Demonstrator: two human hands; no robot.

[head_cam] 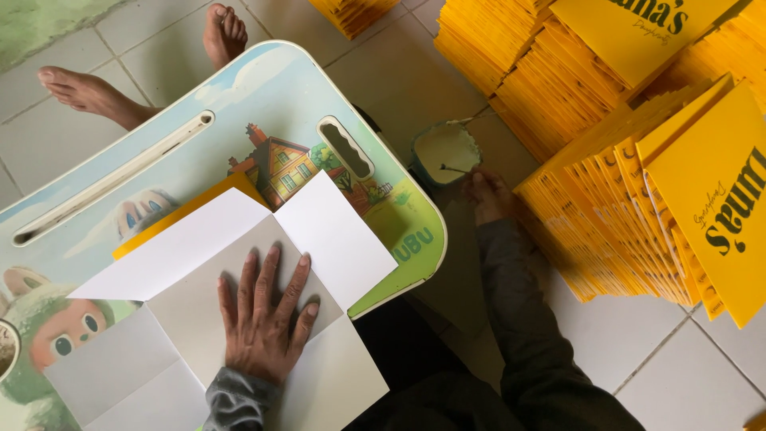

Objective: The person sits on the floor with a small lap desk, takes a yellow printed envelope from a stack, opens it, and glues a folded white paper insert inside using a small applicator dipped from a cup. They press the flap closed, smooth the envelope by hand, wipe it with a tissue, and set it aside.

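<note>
Covering most of the right side, stacks of flat yellow cardboard sheets (630,152) lie fanned in heaps on the pale tiled floor (686,375), the top ones bearing dark print. A small lap table (183,136) with a cartoon picture of a house and a plush-looking animal fills the left half; it has a long slot near its far edge and an oval handle hole near the right corner. On it lies a white unfolded card blank (319,231), creased into panels with flaps spread out to the sides, its inner face up. A yellow edge (179,214) peeks out from under the blank at its upper left, touching the tabletop.

The left hand (263,315) rests flat on the middle panel of the blank, palm down, fingers spread wide and straight, pressing the sheet rather than gripping anything. The right hand (488,195) reaches off the table to the floor, right beside a small round pot (444,152) of pale paste standing between the table edge and the yellow stacks. A thin stick (453,169) lies in the paste, and the fingers are at the pot's rim; whether they close on the stick cannot be told. Two bare feet (152,68) show on the tiles beyond the far edge of the table.
</note>
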